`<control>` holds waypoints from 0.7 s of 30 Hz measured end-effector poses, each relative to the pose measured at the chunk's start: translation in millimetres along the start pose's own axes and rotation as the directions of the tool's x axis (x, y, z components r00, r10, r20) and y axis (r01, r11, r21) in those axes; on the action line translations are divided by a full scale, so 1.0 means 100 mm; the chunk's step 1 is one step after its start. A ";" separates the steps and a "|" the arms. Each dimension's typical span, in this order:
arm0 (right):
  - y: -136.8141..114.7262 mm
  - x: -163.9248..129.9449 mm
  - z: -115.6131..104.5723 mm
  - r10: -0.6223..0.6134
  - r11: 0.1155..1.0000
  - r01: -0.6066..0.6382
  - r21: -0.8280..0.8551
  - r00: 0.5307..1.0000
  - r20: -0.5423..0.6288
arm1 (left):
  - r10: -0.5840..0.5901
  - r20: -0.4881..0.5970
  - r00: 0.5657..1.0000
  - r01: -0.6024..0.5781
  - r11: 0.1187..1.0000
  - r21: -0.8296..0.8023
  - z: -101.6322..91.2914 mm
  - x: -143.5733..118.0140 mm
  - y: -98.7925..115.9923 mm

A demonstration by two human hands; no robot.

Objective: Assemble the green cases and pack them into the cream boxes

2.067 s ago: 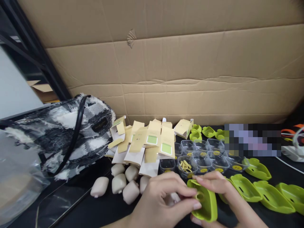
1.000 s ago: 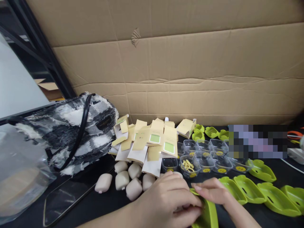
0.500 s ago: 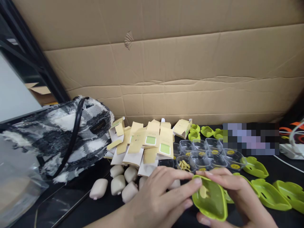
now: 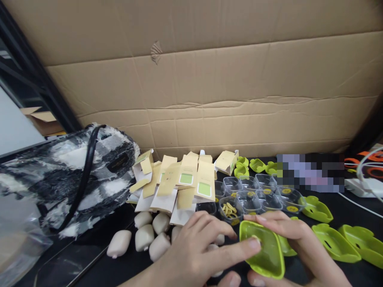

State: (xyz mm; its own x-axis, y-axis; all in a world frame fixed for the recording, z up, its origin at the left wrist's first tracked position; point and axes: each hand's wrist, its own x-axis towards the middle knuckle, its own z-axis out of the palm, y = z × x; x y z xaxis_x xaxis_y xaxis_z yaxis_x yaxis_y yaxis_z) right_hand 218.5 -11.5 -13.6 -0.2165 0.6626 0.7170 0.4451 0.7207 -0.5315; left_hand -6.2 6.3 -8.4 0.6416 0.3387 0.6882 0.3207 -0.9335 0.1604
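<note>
Low at the frame's bottom, right hand (image 4: 287,239) cupping a green shell (image 4: 265,251), left hand (image 4: 191,255) unclenched, forefinger pressed inside it, both wrists cut off.

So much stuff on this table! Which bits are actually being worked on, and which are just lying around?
In hand:
- green tray, gripped by the right hand
- left hand, one fingertip pressing inside that tray

Lying about:
- more green trays
- clear cups
- beige pods
- small cartons
- furry checked bag
- cardboard wall
</note>
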 end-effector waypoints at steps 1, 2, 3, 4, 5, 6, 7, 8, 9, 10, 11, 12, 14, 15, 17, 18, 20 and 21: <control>0.00 -0.01 0.00 -0.005 1.000 0.005 -0.006 1.000 -0.001 | 0.004 -0.002 1.000 -0.004 1.000 -0.002 0.00 0.00 0.00; 0.00 -0.01 0.00 -0.006 1.000 0.006 -0.012 1.000 -0.001 | 0.005 -0.002 1.000 -0.005 1.000 -0.007 0.01 0.00 0.00; 0.00 -0.02 0.00 -0.004 1.000 0.004 -0.017 1.000 -0.004 | 0.002 -0.002 1.000 -0.002 1.000 -0.013 0.01 0.00 0.00; 0.00 -0.03 0.00 -0.004 1.000 0.004 -0.021 1.000 -0.009 | -0.004 -0.002 1.000 0.004 1.000 -0.020 0.02 0.00 0.00; 0.00 -0.03 0.00 -0.005 1.000 0.005 -0.023 1.000 -0.015 | -0.011 -0.003 1.000 0.011 1.000 -0.027 0.03 0.00 -0.01; 0.00 -0.03 0.00 -0.003 1.000 0.002 -0.026 1.000 -0.018 | -0.019 -0.006 1.000 0.018 0.999 -0.033 0.04 0.00 -0.01; 0.00 -0.03 0.00 -0.001 1.000 0.001 -0.030 1.000 -0.023 | -0.022 -0.014 1.000 0.022 0.999 -0.035 0.05 0.00 0.00; 0.01 -0.03 0.01 -0.001 0.999 0.001 -0.033 1.000 -0.026 | -0.022 -0.025 0.999 0.021 0.999 -0.033 0.05 0.00 0.00; 0.01 -0.03 0.01 -0.006 0.999 0.005 -0.035 1.000 -0.028 | -0.021 -0.036 0.999 0.020 0.999 -0.029 0.06 0.00 0.00; 0.02 -0.03 0.02 -0.008 0.999 0.007 -0.039 1.000 -0.028 | -0.022 -0.047 0.999 0.021 0.999 -0.025 0.06 0.00 0.00; 0.02 -0.03 0.02 -0.010 0.999 0.009 -0.044 1.000 -0.029 | -0.027 -0.053 0.998 0.026 0.999 -0.023 0.07 0.00 0.01; 0.03 -0.04 0.02 -0.017 0.999 0.015 -0.046 0.999 -0.031 | -0.037 -0.054 0.998 0.036 0.999 -0.024 0.07 0.00 0.02; 0.04 -0.04 0.03 -0.027 0.999 0.025 -0.046 0.999 -0.026 | -0.060 -0.057 0.997 0.059 0.998 -0.028 0.09 -0.01 0.03; 0.04 -0.05 0.04 -0.035 0.999 0.034 -0.042 0.999 -0.019 | -0.068 -0.060 0.996 0.067 0.997 -0.029 0.10 -0.01 0.04; 0.04 -0.06 0.04 -0.060 0.998 0.060 -0.024 0.998 0.008 | -0.073 -0.061 0.995 0.071 0.997 -0.025 0.12 -0.03 0.05; 0.04 -0.06 0.05 -0.069 0.997 0.069 -0.016 0.997 0.021 | -0.073 -0.061 0.995 0.072 0.997 -0.021 0.13 -0.04 0.05; 0.03 -0.06 0.05 -0.081 0.997 0.081 -0.004 0.996 0.038 | -0.066 -0.051 0.997 0.066 0.998 -0.005 0.13 -0.05 0.05; 0.02 -0.06 0.05 -0.082 0.997 0.082 -0.001 0.996 0.042 | -0.055 -0.051 0.997 0.056 0.998 0.013 0.12 -0.06 0.05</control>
State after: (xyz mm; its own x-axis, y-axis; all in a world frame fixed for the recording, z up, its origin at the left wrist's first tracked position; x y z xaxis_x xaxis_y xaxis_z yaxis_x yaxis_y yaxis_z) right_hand 216.6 -12.9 -21.2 -0.2881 0.6094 0.7387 0.4266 0.7723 -0.4707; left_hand 0.3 0.9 -20.0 0.5869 0.3829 0.7134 0.3647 -0.9117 0.1894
